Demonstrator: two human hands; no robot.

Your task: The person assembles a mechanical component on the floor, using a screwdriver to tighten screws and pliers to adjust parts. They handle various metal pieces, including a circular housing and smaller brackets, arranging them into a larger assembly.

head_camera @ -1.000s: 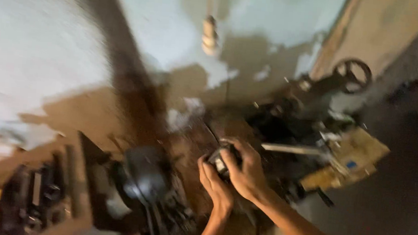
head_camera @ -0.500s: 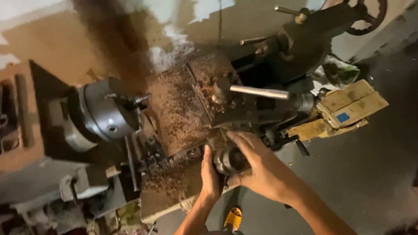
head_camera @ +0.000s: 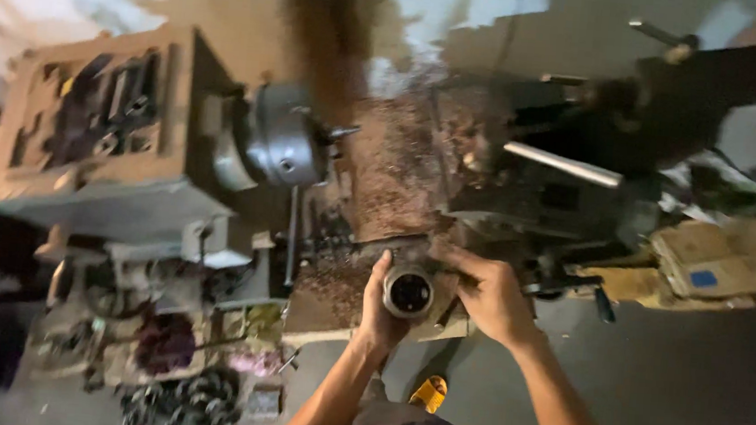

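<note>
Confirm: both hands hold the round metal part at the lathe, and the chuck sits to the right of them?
Not quite. The head view shows the chuck up and to the left of the hands. Left hand and right hand do hold the round metal part at the lathe.

Ring between hands, before lathe

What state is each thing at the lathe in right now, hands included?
Left hand: gripping the left side of the round metal part.
Right hand: gripping the part's right side, fingers over its top.
Round metal part: held up between both hands, open dark end facing the camera.
Lathe chuck: no workpiece visible in it; spinning or not, cannot tell.
Lathe bed: covered in brown metal chips.
Steel handle bar: sticking out, untouched.
</note>
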